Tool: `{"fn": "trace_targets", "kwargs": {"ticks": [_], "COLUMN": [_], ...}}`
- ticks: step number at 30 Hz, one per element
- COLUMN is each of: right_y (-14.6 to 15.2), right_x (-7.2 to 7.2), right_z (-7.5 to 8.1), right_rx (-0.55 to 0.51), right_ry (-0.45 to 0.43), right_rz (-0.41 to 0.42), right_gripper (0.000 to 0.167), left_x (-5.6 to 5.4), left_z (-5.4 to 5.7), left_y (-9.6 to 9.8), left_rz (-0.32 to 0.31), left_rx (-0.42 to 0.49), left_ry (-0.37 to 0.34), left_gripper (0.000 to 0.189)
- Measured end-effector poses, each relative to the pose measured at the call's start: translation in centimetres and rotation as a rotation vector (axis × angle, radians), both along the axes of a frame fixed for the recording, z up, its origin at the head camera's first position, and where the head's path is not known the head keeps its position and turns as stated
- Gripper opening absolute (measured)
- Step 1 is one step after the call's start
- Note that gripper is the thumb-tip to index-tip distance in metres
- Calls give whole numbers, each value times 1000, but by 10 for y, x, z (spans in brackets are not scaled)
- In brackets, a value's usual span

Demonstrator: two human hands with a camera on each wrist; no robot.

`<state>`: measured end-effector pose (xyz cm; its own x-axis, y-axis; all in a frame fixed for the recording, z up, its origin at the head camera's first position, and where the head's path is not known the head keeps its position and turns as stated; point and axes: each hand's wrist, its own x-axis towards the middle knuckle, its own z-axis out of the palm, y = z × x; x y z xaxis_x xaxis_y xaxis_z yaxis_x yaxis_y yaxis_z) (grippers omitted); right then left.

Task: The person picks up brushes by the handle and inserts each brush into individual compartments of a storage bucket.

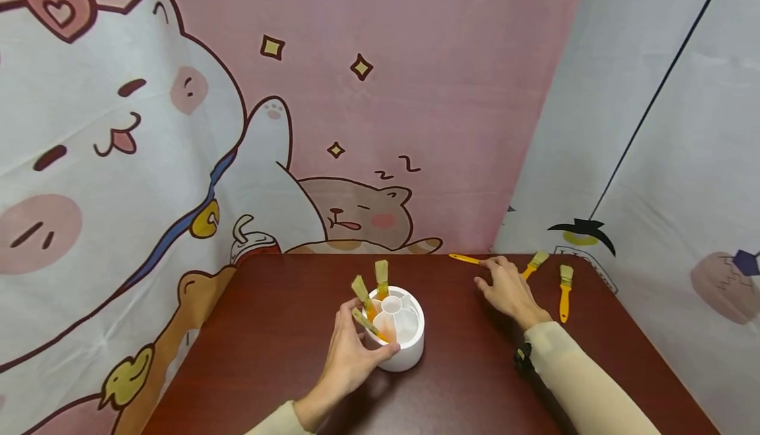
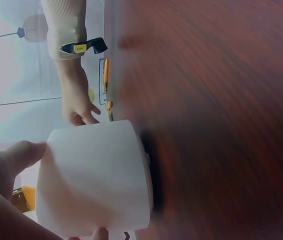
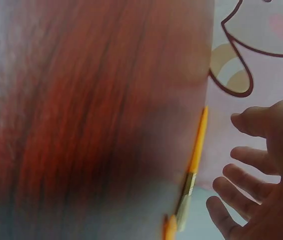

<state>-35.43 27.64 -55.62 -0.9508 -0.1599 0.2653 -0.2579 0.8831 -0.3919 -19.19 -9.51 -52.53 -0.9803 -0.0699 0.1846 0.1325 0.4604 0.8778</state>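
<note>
My left hand (image 1: 350,349) grips the near left side of a round white divided holder (image 1: 415,346), thumb at its rim; the left wrist view shows the holder's smooth outer wall (image 2: 94,175) up close. Three paintbrushes (image 1: 364,290) stand in its left compartments, bristles up and leaning outward. Over the table's far right part, my right hand (image 1: 507,290) hovers beside a yellow-handled paintbrush (image 1: 465,259), its bristle end hidden by the hand in the head view. In the right wrist view, the fingers (image 3: 249,157) are spread and apart from that brush (image 3: 197,150).
Two more flat paintbrushes lie right of my right hand: one partly covered brush (image 1: 538,261) and one fully visible brush (image 1: 565,293), bristles pointing away. The dark red wooden table (image 1: 267,329) ends at a cartoon-printed cloth (image 1: 463,125) behind and at both sides.
</note>
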Motion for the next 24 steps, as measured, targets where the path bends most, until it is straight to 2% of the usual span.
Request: {"fn": "trace_targets", "kwargs": {"ticks": [12,18,24], "right_y": [10,13,11], "right_x": [-21,-23,-22], "right_z": [-14,-17,-18], "right_rx": [105,143,145], "right_ry": [-82,-116,-99], "right_rz": [-8,16,34], "right_gripper": [65,69,65], "left_x": [-5,-7,-7], "left_z": [-1,0,2], "left_y": [-12,-18,-23], "left_rz": [-106,-179,-203], "left_rx": [36,87,70], "left_ry": [-1,2,-22], "left_gripper": [100,96,98]}}
